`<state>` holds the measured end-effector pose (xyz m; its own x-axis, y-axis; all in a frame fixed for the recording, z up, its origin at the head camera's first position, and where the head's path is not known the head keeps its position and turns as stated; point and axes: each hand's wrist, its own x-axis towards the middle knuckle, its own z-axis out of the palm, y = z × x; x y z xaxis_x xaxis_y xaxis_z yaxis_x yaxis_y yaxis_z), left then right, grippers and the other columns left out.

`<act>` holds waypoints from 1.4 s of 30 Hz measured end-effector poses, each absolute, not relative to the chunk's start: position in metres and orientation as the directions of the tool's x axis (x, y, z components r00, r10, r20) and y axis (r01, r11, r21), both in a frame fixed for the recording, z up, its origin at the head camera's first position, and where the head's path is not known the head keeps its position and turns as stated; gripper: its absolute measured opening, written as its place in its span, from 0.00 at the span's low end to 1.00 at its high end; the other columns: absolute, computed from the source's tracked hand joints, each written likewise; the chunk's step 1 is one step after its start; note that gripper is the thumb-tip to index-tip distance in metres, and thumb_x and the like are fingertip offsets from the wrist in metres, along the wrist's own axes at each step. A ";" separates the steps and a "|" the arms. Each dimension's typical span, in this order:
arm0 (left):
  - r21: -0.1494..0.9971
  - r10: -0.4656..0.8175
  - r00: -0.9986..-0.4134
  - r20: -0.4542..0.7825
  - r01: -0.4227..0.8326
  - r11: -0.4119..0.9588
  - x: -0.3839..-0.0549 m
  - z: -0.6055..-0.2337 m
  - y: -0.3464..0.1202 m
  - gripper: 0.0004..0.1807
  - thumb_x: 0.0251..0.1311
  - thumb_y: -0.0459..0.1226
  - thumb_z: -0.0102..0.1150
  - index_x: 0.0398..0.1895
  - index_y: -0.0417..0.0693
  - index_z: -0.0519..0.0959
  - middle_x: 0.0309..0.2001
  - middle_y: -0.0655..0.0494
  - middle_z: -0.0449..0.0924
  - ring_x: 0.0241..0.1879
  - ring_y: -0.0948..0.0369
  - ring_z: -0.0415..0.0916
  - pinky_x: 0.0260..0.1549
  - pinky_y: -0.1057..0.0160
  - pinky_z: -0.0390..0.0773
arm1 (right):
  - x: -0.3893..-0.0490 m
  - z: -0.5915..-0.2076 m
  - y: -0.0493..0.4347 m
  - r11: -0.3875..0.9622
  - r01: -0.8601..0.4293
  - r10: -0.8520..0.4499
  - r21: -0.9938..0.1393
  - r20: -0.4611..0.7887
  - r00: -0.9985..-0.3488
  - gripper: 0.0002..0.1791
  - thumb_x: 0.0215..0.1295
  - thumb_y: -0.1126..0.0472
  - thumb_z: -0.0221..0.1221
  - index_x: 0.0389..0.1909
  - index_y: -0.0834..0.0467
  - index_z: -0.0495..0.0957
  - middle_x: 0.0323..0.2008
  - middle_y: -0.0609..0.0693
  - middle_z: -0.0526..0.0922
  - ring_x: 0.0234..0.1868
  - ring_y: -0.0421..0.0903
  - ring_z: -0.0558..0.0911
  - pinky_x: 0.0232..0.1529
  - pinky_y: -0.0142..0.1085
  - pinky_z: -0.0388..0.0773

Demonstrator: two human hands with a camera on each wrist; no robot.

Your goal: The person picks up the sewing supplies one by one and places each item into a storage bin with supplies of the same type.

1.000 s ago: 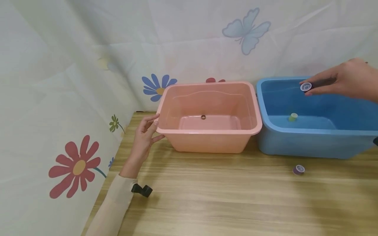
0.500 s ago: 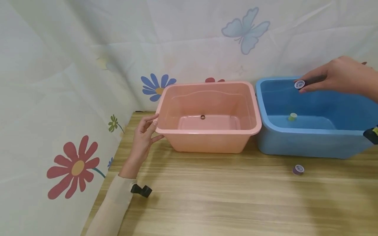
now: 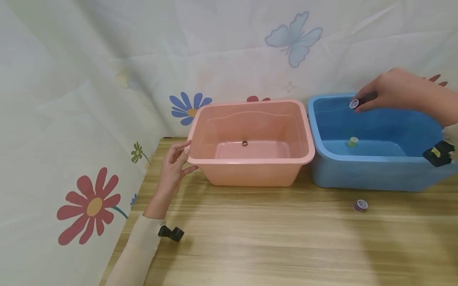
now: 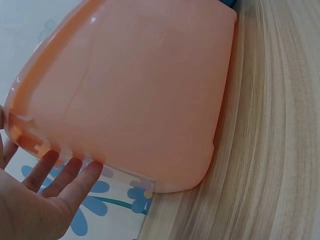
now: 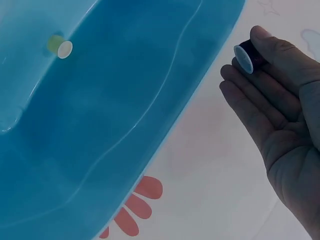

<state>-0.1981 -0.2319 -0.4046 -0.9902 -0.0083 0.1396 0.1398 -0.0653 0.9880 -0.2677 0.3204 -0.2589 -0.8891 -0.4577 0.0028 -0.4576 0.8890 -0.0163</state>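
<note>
Leftward moved the dark roll (image 3: 354, 104), pinched by the right hand (image 3: 395, 89) over the blue bin (image 3: 375, 173).
Green piece (image 3: 352, 142) is inside it, brown ring (image 3: 245, 145) inside the pink bin (image 3: 250, 174); the purple roll (image 3: 359, 207) on the tabletop (image 3: 250, 234) seems to wait too. Left hand (image 3: 171, 169) touches the pink bin's rim, fingers loose. Both tops stand open; side rims nearly meet.

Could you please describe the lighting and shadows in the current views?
Head view: soft shadows darken the table at lower right; left wrist view: small glints on the pink tub; right wrist view: dimmer, with the right hand in shade.
</note>
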 end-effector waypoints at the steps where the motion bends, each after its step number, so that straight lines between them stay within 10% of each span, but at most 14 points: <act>1: 0.988 -0.009 -0.990 0.138 0.139 -0.066 -0.198 -0.405 -0.232 0.18 0.75 0.40 0.55 0.65 0.50 0.73 0.60 0.53 0.73 0.54 0.55 0.74 0.45 0.52 0.87 | -0.268 -0.258 0.319 0.888 -0.458 -0.458 -0.025 0.002 -0.889 0.22 0.62 0.56 0.72 0.50 0.68 0.85 0.40 0.65 0.88 0.42 0.64 0.86 0.47 0.62 0.82; 42: 0.988 -0.016 -0.991 0.132 0.133 -0.074 -0.202 -0.405 -0.238 0.19 0.75 0.41 0.56 0.65 0.49 0.73 0.59 0.52 0.73 0.55 0.55 0.75 0.43 0.56 0.87 | -0.311 -0.262 0.324 0.869 -0.264 -0.326 -0.419 -0.082 -0.942 0.35 0.66 0.42 0.66 0.64 0.63 0.77 0.54 0.66 0.83 0.60 0.70 0.75 0.60 0.74 0.65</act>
<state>-0.2018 -0.2384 -0.4052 -0.9911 -0.0155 0.1324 0.1332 -0.0736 0.9884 -0.3115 0.3243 -0.2623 -0.9418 -0.3260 -0.0819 -0.2643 0.8687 -0.4189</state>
